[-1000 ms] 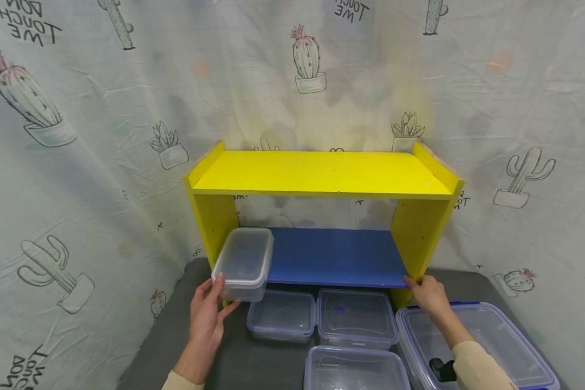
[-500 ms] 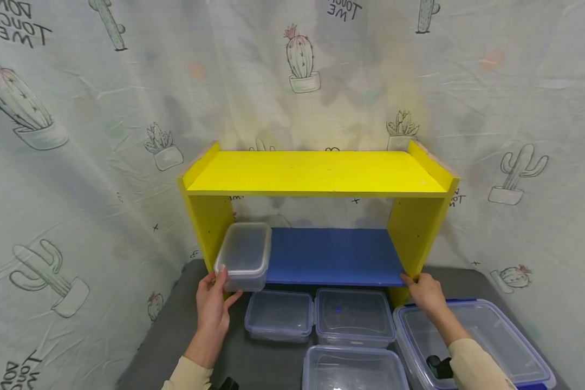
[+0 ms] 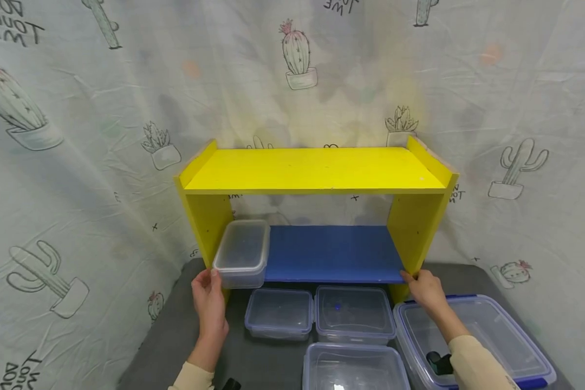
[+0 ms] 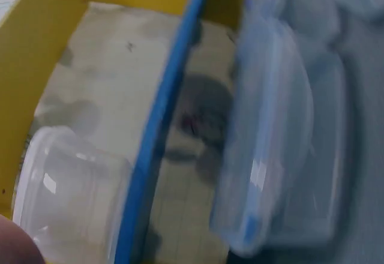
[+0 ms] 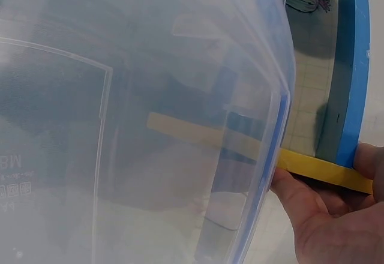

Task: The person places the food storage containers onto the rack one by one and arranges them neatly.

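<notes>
A clear lidded food container (image 3: 244,249) sits at the left end of the blue shelf board (image 3: 331,252) in a yellow shelf unit (image 3: 317,170). My left hand (image 3: 209,300) is at its front left corner, thumb up against the corner and fingers beside the yellow side panel (image 3: 209,227). The left wrist view shows the container (image 4: 78,198) on the board, with one fingertip (image 4: 18,243) near its lid. With my right hand (image 3: 429,292) I grip the front edge of the right panel, where the blue board meets it; the right wrist view shows the fingers (image 5: 300,198) around the yellow panel (image 5: 327,171).
Below the board, two clear lidded containers (image 3: 279,311) (image 3: 355,311) stand side by side on the grey table (image 3: 161,336). Another clear container (image 3: 356,368) is nearer. A large blue-rimmed box (image 3: 492,330) stands under my right forearm. A cactus-print curtain (image 3: 102,179) hangs behind.
The container has moved back and slightly down onto the blue board. My left hand's fingers have drawn out from under it. My right hand stays on the panel.
</notes>
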`<state>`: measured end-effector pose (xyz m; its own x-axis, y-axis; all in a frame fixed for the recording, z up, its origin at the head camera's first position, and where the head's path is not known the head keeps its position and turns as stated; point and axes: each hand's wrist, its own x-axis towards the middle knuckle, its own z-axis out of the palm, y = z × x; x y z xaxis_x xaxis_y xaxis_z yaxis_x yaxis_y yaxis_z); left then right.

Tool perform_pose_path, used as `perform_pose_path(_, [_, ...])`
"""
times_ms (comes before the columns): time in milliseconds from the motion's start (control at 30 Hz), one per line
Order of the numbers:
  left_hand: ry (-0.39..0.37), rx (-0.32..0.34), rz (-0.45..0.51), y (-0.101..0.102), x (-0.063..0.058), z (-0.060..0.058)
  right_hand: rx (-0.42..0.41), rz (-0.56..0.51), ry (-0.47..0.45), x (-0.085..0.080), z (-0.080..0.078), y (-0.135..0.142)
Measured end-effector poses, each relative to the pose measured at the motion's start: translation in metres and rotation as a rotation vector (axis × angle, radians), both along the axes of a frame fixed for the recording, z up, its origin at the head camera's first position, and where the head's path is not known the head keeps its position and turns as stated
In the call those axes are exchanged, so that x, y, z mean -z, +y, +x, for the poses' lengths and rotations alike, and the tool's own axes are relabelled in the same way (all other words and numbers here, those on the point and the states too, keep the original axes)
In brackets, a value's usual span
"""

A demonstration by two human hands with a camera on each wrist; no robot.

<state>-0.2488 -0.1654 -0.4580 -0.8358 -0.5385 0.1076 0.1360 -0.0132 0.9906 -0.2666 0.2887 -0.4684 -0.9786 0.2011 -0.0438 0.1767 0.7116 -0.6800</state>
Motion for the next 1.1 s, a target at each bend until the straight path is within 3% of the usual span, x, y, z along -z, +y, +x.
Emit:
perform_pose_path(133, [0.327,-0.188,-0.558,-0.004,0.005,0.005,-0.01,-0.003,0.008,-0.002,-0.001,-0.001])
perform_pose_path(233, [0.571,-0.218,-0.938,-0.008,0.004,0.001,-0.004,-0.004,0.014,-0.003,0.0,-0.001])
perform_pose_path(300, [0.655,-0.2,-1.134,-0.009,0.002,-0.004,0.002,0.004,0.018,-0.002,0.0,0.0])
perform_pose_path(400, [0.68,-0.149,-1.316,-0.009,0.002,-0.008,0.003,0.012,0.019,-0.002,0.0,0.001])
perform_pose_path(500, [0.649,-0.104,-1.375,-0.007,0.005,-0.01,-0.003,0.014,0.017,-0.002,-0.001,0.001])
perform_pose_path(700, [0.582,-0.08,-1.325,-0.006,0.007,-0.015,-0.004,0.004,0.014,-0.001,-0.001,-0.001])
perform_pose_path(1100, [0.596,-0.095,-1.32,-0.004,0.007,-0.03,-0.005,0.007,0.021,0.001,-0.001,0.003])
